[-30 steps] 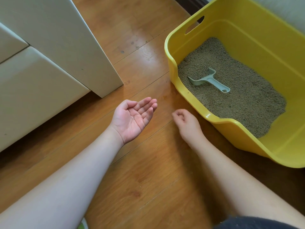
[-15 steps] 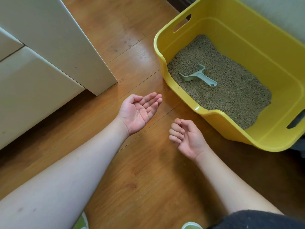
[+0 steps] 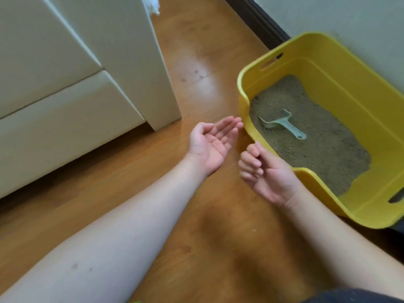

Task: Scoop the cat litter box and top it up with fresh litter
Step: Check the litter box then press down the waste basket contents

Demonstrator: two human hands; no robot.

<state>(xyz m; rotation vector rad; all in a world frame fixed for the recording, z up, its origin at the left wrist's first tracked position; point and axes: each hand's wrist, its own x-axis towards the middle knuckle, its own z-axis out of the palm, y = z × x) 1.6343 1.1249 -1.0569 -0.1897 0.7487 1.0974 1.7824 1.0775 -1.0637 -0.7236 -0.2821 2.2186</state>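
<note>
Hovering over the wooden floor (image 3: 196,248): left hand (image 3: 211,147) cupped open, right hand (image 3: 265,171) loosely curled, both empty. Lying nearer the right hand, at two o'clock: pale green plastic scoop (image 3: 282,125) on grey litter (image 3: 323,145) inside yellow plastic litter box (image 3: 354,88), handle pointing toward four o'clock.

Litter box (image 3: 369,119) on the floor (image 3: 203,215) at right, against the wall (image 3: 349,16). Litter (image 3: 328,149) inside, scoop (image 3: 282,125) lying on it near the left end. Cabinet (image 3: 65,84) at left, well apart. Between them, above the floor: left hand (image 3: 213,146) just beside the box's corner, right hand (image 3: 267,173) at its near rim.
</note>
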